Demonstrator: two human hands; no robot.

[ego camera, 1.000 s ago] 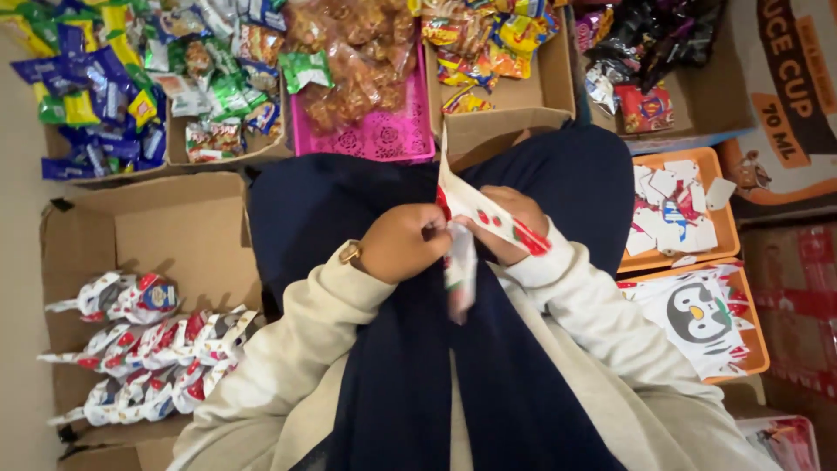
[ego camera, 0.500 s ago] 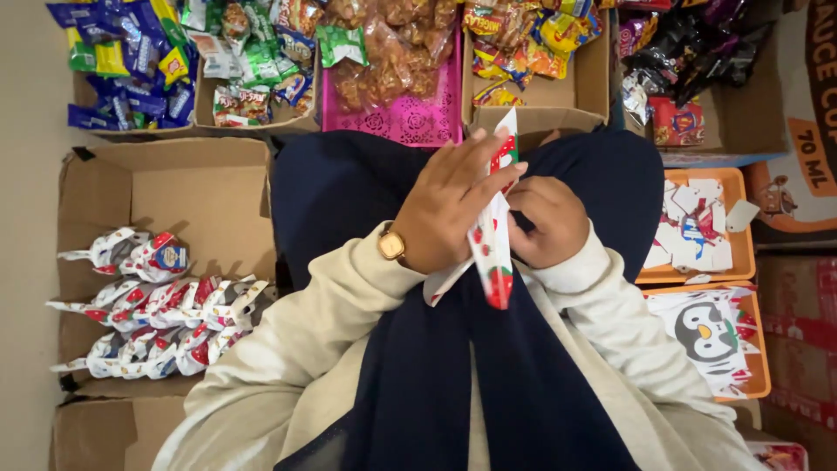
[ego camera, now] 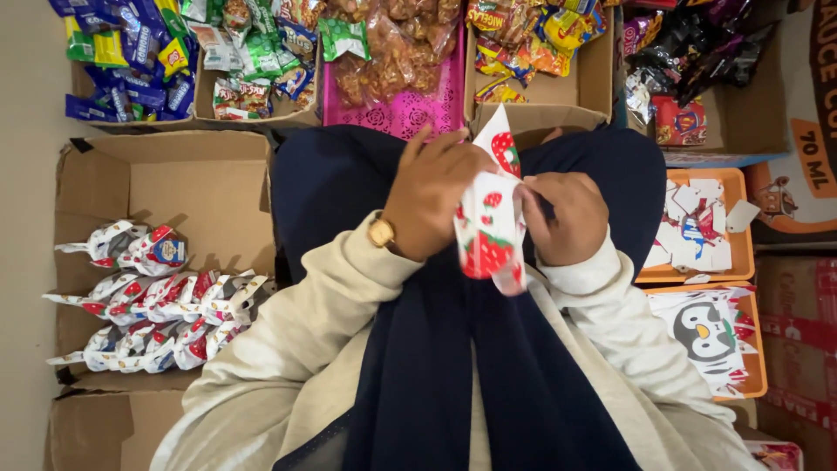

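Observation:
Over my dark-skirted lap, both hands hold a white plastic treat bag (ego camera: 488, 228) printed with red strawberries. My left hand (ego camera: 433, 194), with a gold watch at the wrist, grips the bag's left side with fingers spread along its top. My right hand (ego camera: 562, 216) pinches the bag's right edge, fingers curled. The bag's pointed top flap sticks up between the hands; its lower end hangs down loose.
A cardboard box (ego camera: 192, 179) at left holds several filled, tied treat bags (ego camera: 148, 305). Boxes of wrapped snacks (ego camera: 139, 48) and a pink tray (ego camera: 410, 109) line the top. Orange trays at right hold paper pieces (ego camera: 697, 231) and penguin-printed bags (ego camera: 711, 336).
The bag has been turned and spread wider between my hands; my left hand has shifted onto its left side, and the flap now points up.

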